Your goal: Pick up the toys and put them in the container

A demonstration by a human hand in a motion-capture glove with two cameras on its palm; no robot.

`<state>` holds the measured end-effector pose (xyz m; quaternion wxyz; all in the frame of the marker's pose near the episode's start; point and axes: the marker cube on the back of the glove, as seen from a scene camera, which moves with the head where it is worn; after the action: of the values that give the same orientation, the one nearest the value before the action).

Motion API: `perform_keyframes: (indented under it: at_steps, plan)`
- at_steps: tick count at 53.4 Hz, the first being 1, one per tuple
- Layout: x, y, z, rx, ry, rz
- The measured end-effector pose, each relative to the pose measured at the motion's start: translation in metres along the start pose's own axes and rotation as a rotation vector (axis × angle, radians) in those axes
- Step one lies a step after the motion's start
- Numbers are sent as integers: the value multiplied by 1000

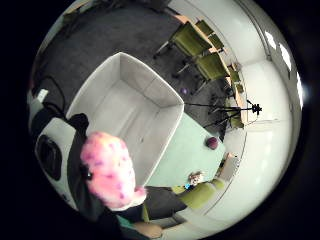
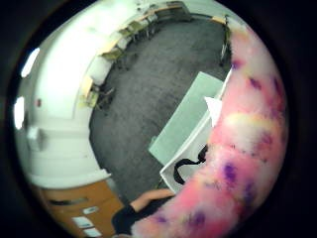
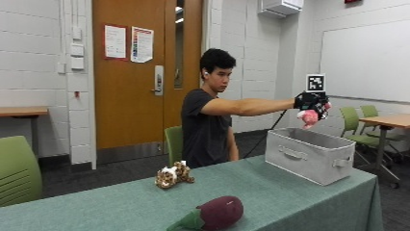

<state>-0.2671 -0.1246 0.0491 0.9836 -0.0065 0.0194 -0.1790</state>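
Eggplant toy [image 3: 214, 214] nearest, leopard plush [image 3: 173, 175] at its 11 o'clock, right hand [image 3: 311, 102] grasping pink plush [image 3: 310, 117], plush under palm, above grey bin [image 3: 309, 155].

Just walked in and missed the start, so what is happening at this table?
A person is tidying toys into a grey container. Their gloved right hand, arm stretched out, holds a pink fluffy toy in the air above the open container, which looks empty in the palm view. Two toys lie on the green table: a spotted plush animal and an eggplant plush.
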Motion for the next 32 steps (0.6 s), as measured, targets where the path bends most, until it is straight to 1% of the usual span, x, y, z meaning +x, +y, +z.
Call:
perform_keyframes:
  at_steps: [3,6,8,12,14,17,20,25,28,30,32]
  plan:
    - [0,-1,3,-25,-50,37]
    - [-3,2,6,-82,-133,33]
    - [-1,5,10,-124,-111,23]
    - [10,10,19,-228,17,52]
    - [7,12,19,-255,-5,63]
    - [8,15,16,-259,-49,77]
    - [21,18,15,-249,11,96]
    - [37,27,11,-244,90,35]
    - [40,32,7,-248,18,-18]
    - [40,35,3,-252,-53,-17]
    - [42,36,2,-253,-65,6]
